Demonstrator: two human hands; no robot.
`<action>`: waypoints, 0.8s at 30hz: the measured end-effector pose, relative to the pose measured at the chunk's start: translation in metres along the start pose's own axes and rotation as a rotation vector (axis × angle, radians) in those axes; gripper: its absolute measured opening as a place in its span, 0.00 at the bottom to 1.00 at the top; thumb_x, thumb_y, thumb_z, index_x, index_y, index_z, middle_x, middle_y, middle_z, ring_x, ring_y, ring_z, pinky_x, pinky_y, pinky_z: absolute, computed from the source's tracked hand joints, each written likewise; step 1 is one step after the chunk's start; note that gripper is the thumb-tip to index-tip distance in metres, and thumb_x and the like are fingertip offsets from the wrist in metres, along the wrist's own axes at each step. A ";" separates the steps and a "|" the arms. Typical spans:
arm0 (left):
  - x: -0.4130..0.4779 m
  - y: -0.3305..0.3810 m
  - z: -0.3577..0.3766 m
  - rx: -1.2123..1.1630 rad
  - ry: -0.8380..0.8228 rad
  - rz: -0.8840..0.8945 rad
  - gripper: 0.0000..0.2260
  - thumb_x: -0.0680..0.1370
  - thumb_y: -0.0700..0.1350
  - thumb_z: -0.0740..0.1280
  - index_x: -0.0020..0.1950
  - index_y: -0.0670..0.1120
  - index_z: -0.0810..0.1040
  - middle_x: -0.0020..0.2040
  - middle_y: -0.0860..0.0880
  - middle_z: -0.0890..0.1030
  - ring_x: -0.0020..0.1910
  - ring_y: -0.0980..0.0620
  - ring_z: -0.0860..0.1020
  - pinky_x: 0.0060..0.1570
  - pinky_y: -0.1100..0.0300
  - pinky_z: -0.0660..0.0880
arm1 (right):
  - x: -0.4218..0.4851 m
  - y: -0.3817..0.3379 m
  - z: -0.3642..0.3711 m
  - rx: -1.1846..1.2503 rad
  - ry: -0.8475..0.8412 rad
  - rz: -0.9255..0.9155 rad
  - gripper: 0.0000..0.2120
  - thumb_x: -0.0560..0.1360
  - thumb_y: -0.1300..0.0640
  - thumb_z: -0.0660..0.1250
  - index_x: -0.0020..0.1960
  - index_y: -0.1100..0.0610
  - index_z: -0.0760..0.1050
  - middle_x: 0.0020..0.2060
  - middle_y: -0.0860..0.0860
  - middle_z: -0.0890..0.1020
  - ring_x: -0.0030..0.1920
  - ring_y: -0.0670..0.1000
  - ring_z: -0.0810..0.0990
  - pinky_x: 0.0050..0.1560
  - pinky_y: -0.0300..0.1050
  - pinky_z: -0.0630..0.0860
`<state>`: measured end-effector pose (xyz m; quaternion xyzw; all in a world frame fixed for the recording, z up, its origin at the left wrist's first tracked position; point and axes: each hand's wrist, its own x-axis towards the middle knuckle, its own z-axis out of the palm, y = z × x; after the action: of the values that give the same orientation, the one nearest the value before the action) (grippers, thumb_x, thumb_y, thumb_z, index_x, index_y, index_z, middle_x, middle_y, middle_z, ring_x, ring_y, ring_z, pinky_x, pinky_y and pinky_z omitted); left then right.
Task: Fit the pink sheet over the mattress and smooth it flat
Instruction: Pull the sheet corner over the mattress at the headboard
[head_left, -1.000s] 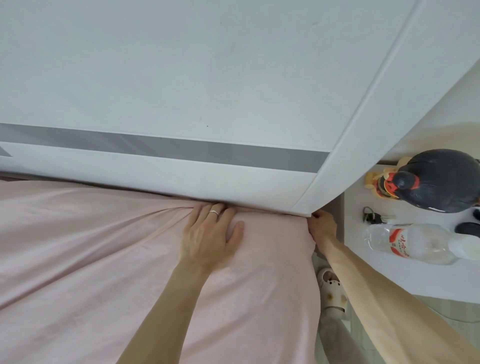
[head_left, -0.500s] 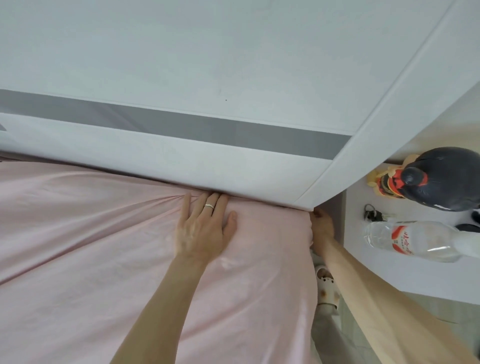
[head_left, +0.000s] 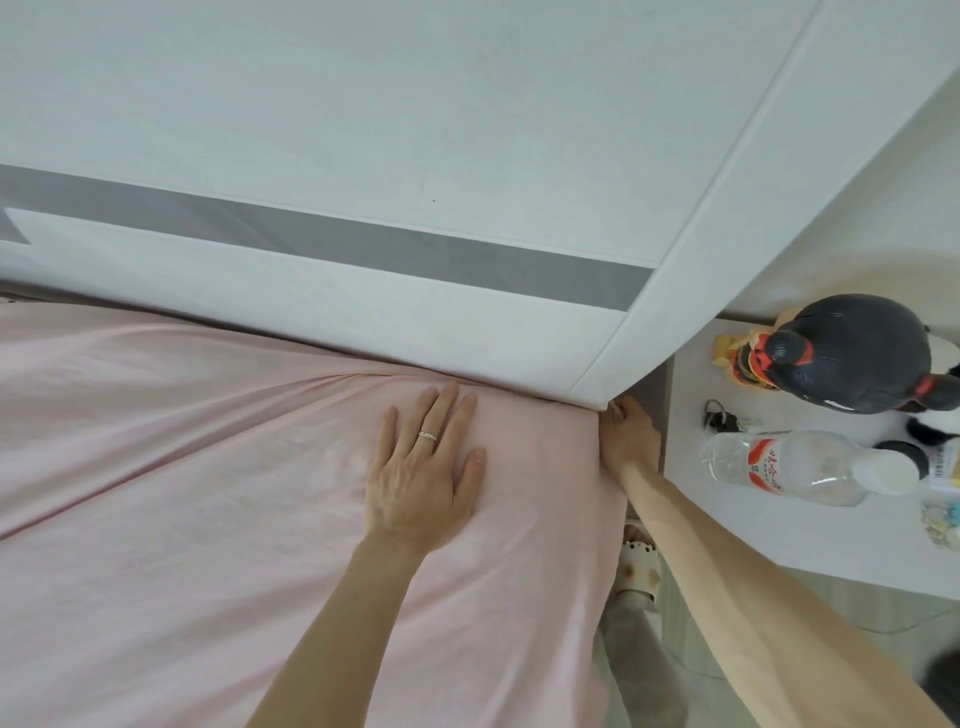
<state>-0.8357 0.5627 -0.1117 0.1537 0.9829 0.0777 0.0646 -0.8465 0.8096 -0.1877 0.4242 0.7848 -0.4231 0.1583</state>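
The pink sheet (head_left: 182, 467) covers the mattress up to the white headboard (head_left: 363, 322), with long creases fanning out from the top right corner. My left hand (head_left: 423, 467), a ring on one finger, lies flat with fingers spread on the sheet near that corner. My right hand (head_left: 626, 436) is at the corner's side, down in the gap between the mattress and the bedside table, fingers curled against the sheet edge; the fingertips are partly hidden, so whether it grips the fabric is unclear.
A white bedside table (head_left: 779, 530) stands close on the right, carrying a lying plastic bottle (head_left: 789, 467), a dark figurine (head_left: 852, 353) and keys (head_left: 722, 418). A slippered foot (head_left: 641, 561) stands on the floor in the narrow gap.
My left hand has slid back from the headboard seam toward me, still flat on the sheet. The right hand stays at the corner. The view has tilted slightly.
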 end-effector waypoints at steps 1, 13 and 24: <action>0.000 -0.001 0.002 -0.002 -0.005 0.003 0.26 0.80 0.56 0.53 0.77 0.50 0.64 0.78 0.51 0.64 0.77 0.50 0.60 0.76 0.44 0.53 | 0.005 0.000 0.001 -0.044 -0.007 -0.009 0.13 0.80 0.49 0.57 0.51 0.54 0.77 0.44 0.53 0.81 0.48 0.57 0.78 0.46 0.48 0.74; -0.034 0.021 0.010 -0.003 0.078 -0.107 0.24 0.81 0.55 0.56 0.78 0.53 0.63 0.79 0.48 0.60 0.78 0.46 0.58 0.75 0.39 0.52 | 0.001 -0.004 0.004 0.069 -0.053 0.190 0.18 0.80 0.49 0.57 0.67 0.56 0.69 0.59 0.58 0.78 0.50 0.57 0.75 0.47 0.47 0.71; -0.237 0.087 0.021 -0.159 -0.071 -0.513 0.27 0.80 0.59 0.55 0.79 0.59 0.57 0.81 0.54 0.53 0.80 0.50 0.52 0.73 0.40 0.55 | -0.161 0.051 -0.030 0.214 -0.422 0.129 0.27 0.81 0.40 0.55 0.76 0.52 0.60 0.69 0.46 0.71 0.64 0.50 0.71 0.62 0.47 0.68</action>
<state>-0.5835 0.5730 -0.0930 -0.1035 0.9777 0.1303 0.1283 -0.7074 0.7625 -0.0997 0.3900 0.6564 -0.5721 0.2995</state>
